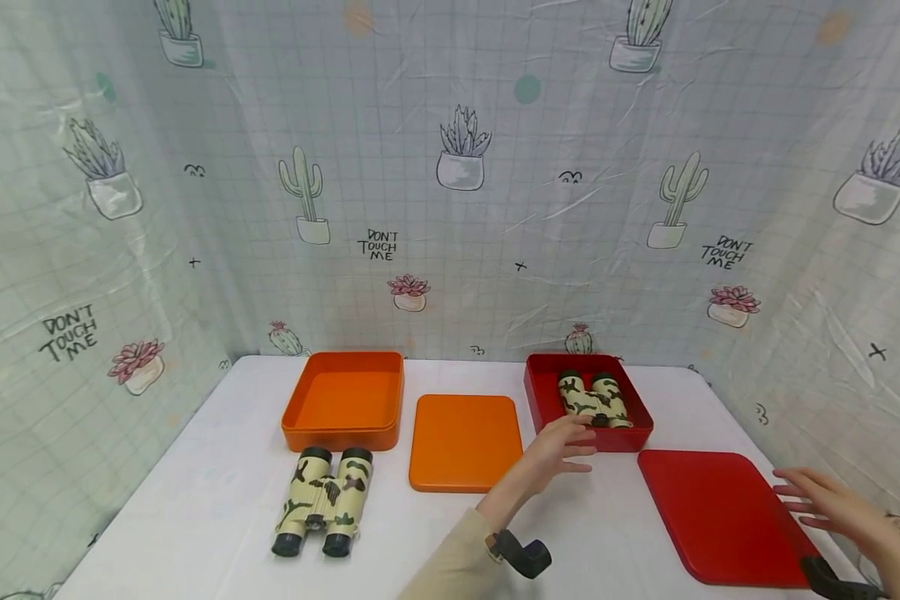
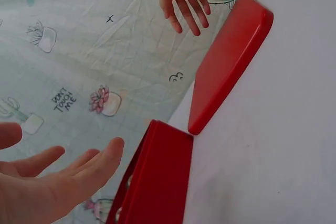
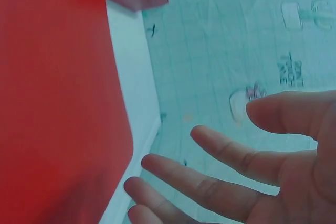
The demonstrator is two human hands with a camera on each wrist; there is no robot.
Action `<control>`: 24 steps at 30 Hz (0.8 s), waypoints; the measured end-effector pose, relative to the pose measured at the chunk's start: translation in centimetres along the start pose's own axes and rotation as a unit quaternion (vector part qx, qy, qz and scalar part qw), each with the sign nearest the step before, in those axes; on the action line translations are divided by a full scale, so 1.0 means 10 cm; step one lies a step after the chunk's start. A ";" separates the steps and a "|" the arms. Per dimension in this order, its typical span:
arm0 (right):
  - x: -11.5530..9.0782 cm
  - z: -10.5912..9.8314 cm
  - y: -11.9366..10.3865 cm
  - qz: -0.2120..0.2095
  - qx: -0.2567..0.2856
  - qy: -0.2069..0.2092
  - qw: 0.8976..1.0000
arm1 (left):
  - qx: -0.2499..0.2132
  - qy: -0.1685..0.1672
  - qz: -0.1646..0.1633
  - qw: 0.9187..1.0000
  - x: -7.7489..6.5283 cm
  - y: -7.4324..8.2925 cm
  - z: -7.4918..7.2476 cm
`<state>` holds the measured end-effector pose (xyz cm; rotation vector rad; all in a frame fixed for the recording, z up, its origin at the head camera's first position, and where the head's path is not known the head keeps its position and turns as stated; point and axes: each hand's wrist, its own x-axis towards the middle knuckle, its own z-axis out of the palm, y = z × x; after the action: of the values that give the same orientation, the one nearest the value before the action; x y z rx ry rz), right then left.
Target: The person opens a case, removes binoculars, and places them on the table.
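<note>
In the head view, a red box (image 1: pixel 543 407) at the back right holds a pair of camouflage binoculars (image 1: pixel 592 402). My left hand (image 1: pixel 553 450) hovers at the box's near left corner, fingers spread, with nothing in its grasp; the left wrist view shows that hand (image 2: pixel 68 182) beside the box wall (image 2: pixel 168 177). A red lid (image 1: pixel 727 517) lies flat on the table in front of the box. Past the lid's right edge is my right hand (image 1: pixel 832 508), holding nothing. Its fingers reach out loosely in the right wrist view, where the lid (image 3: pixel 58 93) fills the left side.
An orange box (image 1: pixel 345 393), with nothing in it, stands at the back left. To its right lies an orange lid (image 1: pixel 465 443). A second pair of camouflage binoculars (image 1: pixel 322 500) lies in front of the orange box. Patterned sheets (image 1: pixel 450 208) enclose the white table (image 1: pixel 217 492).
</note>
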<state>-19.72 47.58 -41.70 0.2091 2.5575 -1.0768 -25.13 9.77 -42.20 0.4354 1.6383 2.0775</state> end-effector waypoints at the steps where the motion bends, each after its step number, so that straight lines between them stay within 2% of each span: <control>1: 0.00 0.01 -0.03 -0.012 -0.002 0.001 1.000 | 0.004 0.008 0.004 1.000 0.00 0.01 -0.01; 5: 0.02 0.08 -0.15 -0.070 -0.006 0.041 0.997 | 0.053 0.048 0.042 0.997 -0.02 0.05 -0.04; 6: 0.03 0.11 -0.18 -0.089 -0.007 0.059 0.994 | 0.077 0.062 0.054 0.994 -0.02 0.06 -0.04; 8: 0.07 0.18 -0.22 -0.135 0.000 0.098 0.986 | 0.144 0.088 0.083 0.982 -0.03 0.07 -0.05; 12: 0.17 0.35 -0.40 -0.199 0.005 0.172 0.965 | 0.290 0.120 0.125 0.941 -0.04 0.08 -0.08; 15: 0.24 0.49 -0.61 -0.218 0.004 0.212 0.953 | 0.371 0.118 0.144 0.910 -0.02 0.07 -0.13; 18: 0.33 0.62 -0.79 -0.235 -0.001 0.235 0.943 | 0.438 0.112 0.155 0.878 0.00 0.05 -0.19; 21: 0.48 0.71 -0.88 -0.243 -0.002 0.241 0.940 | 0.504 0.111 0.162 0.841 0.02 0.04 -0.26; 24: 0.71 0.76 -0.87 -0.238 -0.009 0.259 0.936 | 0.570 0.106 0.173 0.796 0.04 0.03 -0.31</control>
<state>-26.66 36.08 -43.52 -0.1729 3.1976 -1.3025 -27.08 7.33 -42.68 0.9392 3.0300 1.0676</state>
